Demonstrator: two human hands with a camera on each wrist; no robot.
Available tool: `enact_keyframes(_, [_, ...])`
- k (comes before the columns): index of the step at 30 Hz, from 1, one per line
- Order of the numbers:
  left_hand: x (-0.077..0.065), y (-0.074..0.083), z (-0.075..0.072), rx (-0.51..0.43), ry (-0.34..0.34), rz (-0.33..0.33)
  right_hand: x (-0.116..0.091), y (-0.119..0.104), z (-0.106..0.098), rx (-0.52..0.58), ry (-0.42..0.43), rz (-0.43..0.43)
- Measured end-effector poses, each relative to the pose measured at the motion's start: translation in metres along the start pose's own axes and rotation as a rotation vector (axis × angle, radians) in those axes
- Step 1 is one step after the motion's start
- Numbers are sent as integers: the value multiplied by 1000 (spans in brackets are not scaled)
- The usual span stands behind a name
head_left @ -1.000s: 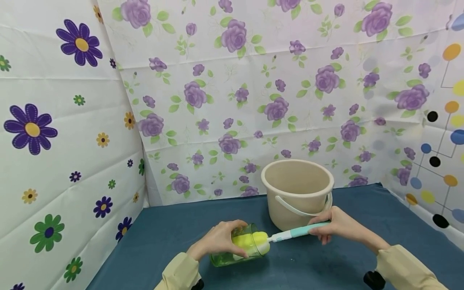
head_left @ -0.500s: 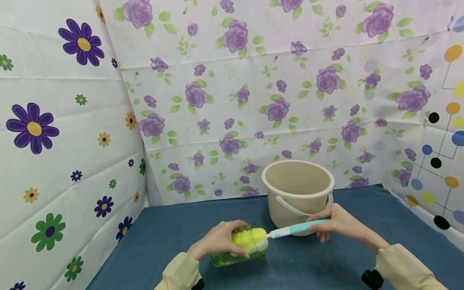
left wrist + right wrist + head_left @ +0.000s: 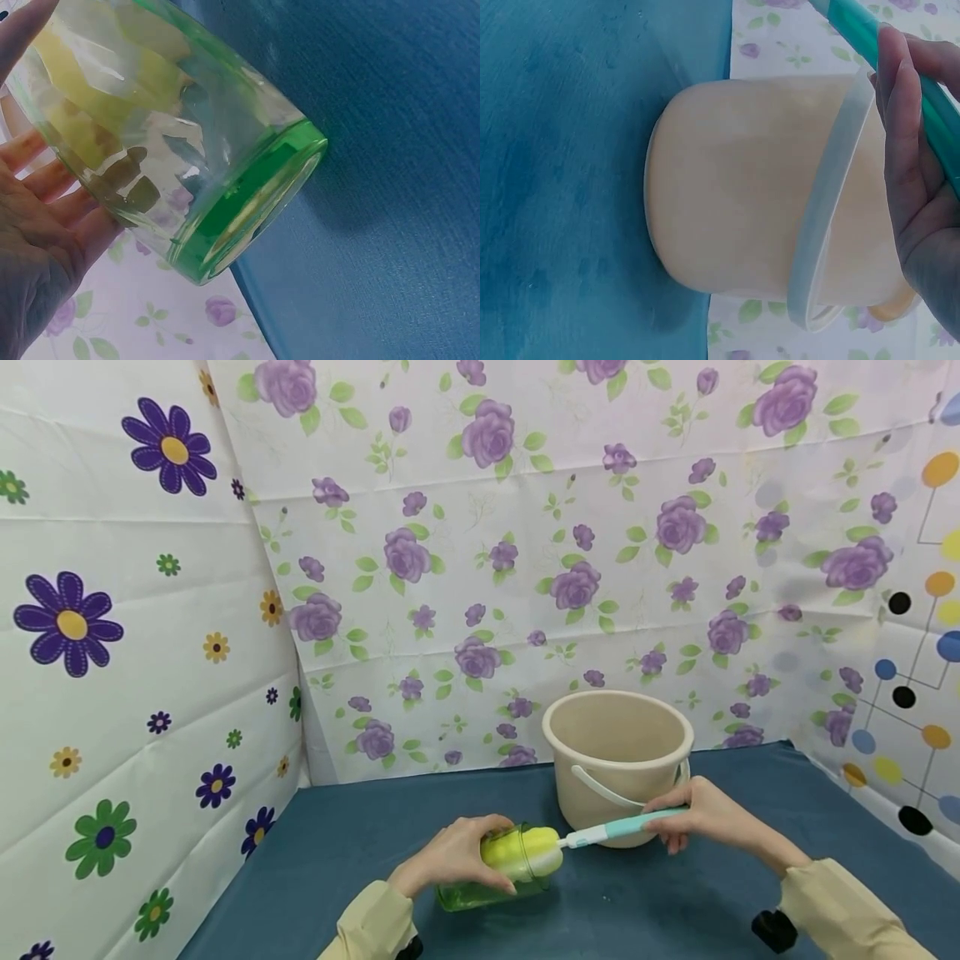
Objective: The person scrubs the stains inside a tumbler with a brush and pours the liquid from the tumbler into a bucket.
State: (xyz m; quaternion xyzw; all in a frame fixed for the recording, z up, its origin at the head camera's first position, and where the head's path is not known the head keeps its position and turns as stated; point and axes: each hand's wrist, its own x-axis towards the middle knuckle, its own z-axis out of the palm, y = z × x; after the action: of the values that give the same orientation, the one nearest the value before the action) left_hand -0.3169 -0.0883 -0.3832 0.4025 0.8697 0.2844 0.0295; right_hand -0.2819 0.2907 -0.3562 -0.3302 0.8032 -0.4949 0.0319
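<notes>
My left hand (image 3: 457,858) grips a clear green glass (image 3: 491,895) that lies tilted on its side, mouth to the right. In the left wrist view the thick green base of the glass (image 3: 255,202) faces the blue cloth. A bottle brush with a yellow and white sponge head (image 3: 542,850) sits partly inside the glass, its head poking out past the rim. The fingers of my right hand (image 3: 693,821) pinch the turquoise end of the brush handle (image 3: 630,825). In the right wrist view the turquoise handle (image 3: 937,112) passes between thumb and fingers.
A beige bucket (image 3: 618,735) with a pale carrying handle (image 3: 603,789) stands upright behind and beside my right hand. Blue cloth (image 3: 360,835) covers the table, with a few water drops on it. Flower-patterned sheets (image 3: 450,568) hang behind and at the sides.
The brush head slid a little deeper into the glass, then back out to the right. My right hand moved with it and rose slightly; the left hand stayed in place.
</notes>
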Motion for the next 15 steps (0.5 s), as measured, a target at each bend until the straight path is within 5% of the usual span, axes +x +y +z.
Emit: enact_keyframes(15, [0, 0, -1, 10, -16, -27, -9, -1, -1, -7, -32, 27])
